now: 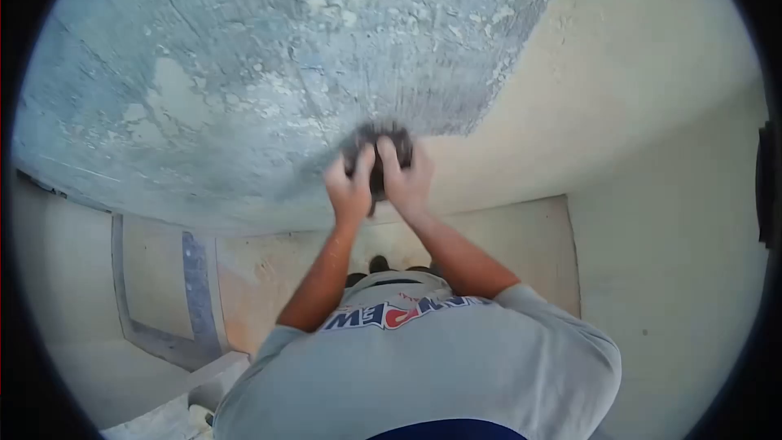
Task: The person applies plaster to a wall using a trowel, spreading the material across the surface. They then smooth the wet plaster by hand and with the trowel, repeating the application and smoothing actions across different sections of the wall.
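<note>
Now both your hands are up on the wall [244, 90]; your left hand [350, 189] and right hand [407, 181] sit side by side, touching, and their fingers curl over a dark round pad [380, 137]; both are clenched on it, with the fingertips on its back. The pad lies flat against the wall's rough grey plaster, just at the edge where the grey meets smooth cream paint [619, 73]; only its upper rim shows above your knuckles, and what it is made of is too blurred to tell. Your forearms rise from a grey shirt [423, 367] with a red and blue logo [399, 314]; between the arms, the toes of your dark shoes [379, 263] stand on a pale floor [505, 236]. As for containers, only one thing might be one: a pale rounded shape [205, 397] at the lower edge by your left side; whether it is a vessel, or holds anything, cannot be told from this view.
</note>
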### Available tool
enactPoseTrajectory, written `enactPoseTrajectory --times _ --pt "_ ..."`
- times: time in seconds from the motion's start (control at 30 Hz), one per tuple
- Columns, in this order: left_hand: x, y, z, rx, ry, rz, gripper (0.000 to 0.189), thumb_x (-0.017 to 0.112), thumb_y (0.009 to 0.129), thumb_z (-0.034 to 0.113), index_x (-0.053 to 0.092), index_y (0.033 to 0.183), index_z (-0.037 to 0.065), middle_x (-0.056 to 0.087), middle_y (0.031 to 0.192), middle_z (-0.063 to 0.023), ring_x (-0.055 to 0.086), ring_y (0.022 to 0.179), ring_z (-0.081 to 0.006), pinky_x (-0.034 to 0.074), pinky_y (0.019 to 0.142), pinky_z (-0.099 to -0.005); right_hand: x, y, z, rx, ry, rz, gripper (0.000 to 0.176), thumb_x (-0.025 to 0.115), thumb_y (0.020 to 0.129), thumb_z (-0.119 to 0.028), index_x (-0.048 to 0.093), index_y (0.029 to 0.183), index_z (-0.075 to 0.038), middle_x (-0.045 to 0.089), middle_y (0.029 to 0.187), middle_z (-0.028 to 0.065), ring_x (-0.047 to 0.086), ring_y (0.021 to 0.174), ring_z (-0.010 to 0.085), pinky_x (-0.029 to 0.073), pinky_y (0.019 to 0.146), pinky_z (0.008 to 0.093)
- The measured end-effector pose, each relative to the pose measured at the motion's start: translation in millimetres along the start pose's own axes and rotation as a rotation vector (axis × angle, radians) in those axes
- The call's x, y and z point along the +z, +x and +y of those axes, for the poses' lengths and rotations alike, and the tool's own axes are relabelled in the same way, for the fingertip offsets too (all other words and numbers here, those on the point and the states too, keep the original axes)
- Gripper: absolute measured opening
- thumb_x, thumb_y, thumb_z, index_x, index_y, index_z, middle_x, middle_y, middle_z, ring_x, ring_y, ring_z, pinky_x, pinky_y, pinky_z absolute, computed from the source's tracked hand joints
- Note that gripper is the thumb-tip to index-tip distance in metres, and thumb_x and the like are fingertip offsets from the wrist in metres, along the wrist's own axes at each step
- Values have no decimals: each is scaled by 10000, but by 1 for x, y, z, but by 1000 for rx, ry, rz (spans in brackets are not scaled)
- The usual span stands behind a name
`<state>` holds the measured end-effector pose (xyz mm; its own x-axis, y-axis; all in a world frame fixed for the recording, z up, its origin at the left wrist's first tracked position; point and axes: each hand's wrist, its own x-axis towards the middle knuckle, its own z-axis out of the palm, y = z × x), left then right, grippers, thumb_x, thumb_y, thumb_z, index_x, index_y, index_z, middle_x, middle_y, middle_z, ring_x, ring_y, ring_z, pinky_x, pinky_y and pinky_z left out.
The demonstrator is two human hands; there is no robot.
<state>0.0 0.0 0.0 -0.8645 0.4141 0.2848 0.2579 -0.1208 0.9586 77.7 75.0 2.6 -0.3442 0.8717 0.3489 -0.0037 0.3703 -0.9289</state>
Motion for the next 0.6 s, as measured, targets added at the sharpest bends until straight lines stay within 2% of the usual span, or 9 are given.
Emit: enactPoseTrajectory --times 0.07,0.17,0.2,0.27,0.33,0.4,0.47,0.57,0.6 --pt "4 -18 -25 22 10 26 240 724 890 178 684 931 -55 687 765 -94 579 727 -105 501 685 -309 -1 -8 21 21 3 -33 381 737 867 -359 676 921 13 693 766 186 709 715 295 533 653 394" --pt "-11 35 48 66 -90 -3 256 716 899 197 682 941 -53 690 781 -77 572 728 -106 497 688 -300 18 30 -62 -127 25 80 360 740 870 -339 665 891 13 680 724 165 673 636 244 520 606 374" --pt "-20 45 86 78 84 -14 257 711 905 208 685 934 -46 690 778 -57 561 723 -92 493 675 -296 15 43 -100 -158 66 56 354 738 873 -336 661 879 9 673 704 160 662 616 242 516 595 375" --pt "-21 59 114 60 -214 -40 249 715 901 204 679 896 -42 681 751 -51 550 715 -83 486 656 -297 21 53 -130 -160 210 36 338 736 876 -327 655 843 0 656 658 143 640 569 239 506 570 376" --pt "-26 48 81 85 -119 25 229 705 903 174 686 930 -53 694 791 -53 562 727 -88 490 676 -295 32 37 -92 -204 64 79 320 742 875 -307 656 827 -3 658 654 127 641 577 201 506 565 368" --pt "-35 18 -3 46 -39 62 227 697 902 152 692 980 -61 703 845 -70 586 783 -98 501 744 -302 39 0 -31 -77 52 -10 317 740 877 -311 695 912 1 696 717 140 685 643 200 534 616 353" --pt "-34 6 -12 59 -131 107 224 696 901 154 686 962 -61 695 846 -72 592 815 -105 503 775 -311 39 -13 -15 -25 96 -91 348 735 878 -319 715 996 8 717 778 156 713 702 212 549 674 338" --pt "-48 54 69 148 35 111 245 693 920 183 677 920 -62 663 799 -35 554 740 -100 485 679 -306 42 30 -107 -166 90 -52 329 719 885 -320 691 872 7 700 741 158 687 632 241 528 614 365" --pt "-50 72 110 119 -96 90 256 696 923 198 672 899 -56 648 774 -29 534 709 -89 464 635 -295 42 51 -146 -190 148 -67 339 715 883 -333 681 852 3 687 728 166 678 622 264 522 606 373"
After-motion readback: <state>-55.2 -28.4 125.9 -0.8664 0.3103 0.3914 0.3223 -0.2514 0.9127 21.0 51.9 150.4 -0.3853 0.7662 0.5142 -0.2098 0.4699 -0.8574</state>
